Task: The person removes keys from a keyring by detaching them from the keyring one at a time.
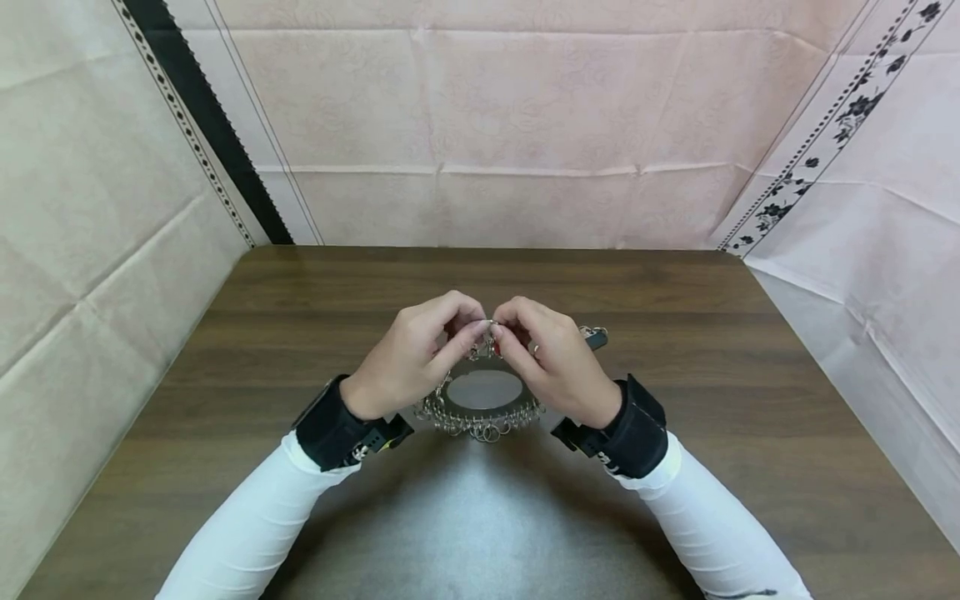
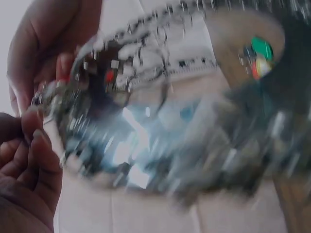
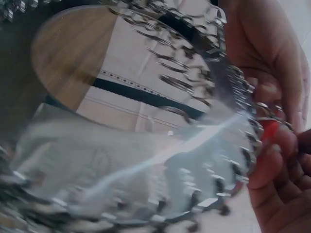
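Observation:
Below and between my hands, in the head view, is a dark oval frame (image 1: 459, 406) with a lighter oval centre and many small metal rings (image 1: 486, 432) along its edge. My left hand (image 1: 401, 354) pinches at its far edge between thumb and forefinger. Meeting it there, my right hand (image 1: 562, 358) pinches a thin metal ring (image 3: 274, 118) beside a small red piece (image 3: 268, 131). Glossy, see-through material covers part of the frame in the right wrist view. The left wrist view is blurred, with the left fingertips (image 2: 36, 121) right at the ringed edge.
A dark piece with rings (image 1: 596, 337) shows behind my right hand. The left wrist view holds a small green item (image 2: 262, 47) and an orange one (image 2: 261, 69). Around the wooden table (image 1: 480, 283) hang pale patterned cloths (image 1: 525, 125).

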{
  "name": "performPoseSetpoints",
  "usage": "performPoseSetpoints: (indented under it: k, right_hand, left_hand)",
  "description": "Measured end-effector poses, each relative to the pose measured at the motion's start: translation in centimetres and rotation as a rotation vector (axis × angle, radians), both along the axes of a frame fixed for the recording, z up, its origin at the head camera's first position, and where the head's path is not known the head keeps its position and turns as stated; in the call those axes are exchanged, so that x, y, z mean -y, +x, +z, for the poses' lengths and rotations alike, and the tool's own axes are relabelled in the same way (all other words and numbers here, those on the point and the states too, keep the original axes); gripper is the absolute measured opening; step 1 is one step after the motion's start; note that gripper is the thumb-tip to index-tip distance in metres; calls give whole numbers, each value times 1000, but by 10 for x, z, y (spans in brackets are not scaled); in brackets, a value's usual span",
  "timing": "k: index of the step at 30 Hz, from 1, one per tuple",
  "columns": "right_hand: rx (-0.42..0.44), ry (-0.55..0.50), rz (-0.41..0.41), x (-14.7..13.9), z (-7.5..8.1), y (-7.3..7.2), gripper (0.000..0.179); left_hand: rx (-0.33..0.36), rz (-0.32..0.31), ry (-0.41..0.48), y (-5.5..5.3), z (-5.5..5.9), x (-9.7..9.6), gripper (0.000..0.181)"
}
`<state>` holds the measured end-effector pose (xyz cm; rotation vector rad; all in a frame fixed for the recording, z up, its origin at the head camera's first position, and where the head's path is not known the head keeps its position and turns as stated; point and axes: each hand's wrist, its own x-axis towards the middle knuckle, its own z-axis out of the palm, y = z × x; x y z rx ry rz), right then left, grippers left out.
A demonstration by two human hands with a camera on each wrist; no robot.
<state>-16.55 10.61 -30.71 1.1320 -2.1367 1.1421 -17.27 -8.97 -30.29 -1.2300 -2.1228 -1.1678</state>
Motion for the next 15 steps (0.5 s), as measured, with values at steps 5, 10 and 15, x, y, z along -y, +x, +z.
performPoseSetpoints:
  k: [5,10,15]
  right_hand:
    - [17,86,-6,-3,3,2,5]
    - [25,111,-4,-4,4,2,4]
    - [46,89,1,-4,6,1,4]
  left_hand:
    - [-86,26,-129,-1,3,4,6]
    - [-117,54,-156,2,3,4,5]
    - [-61,49,-105,3,3,2,7]
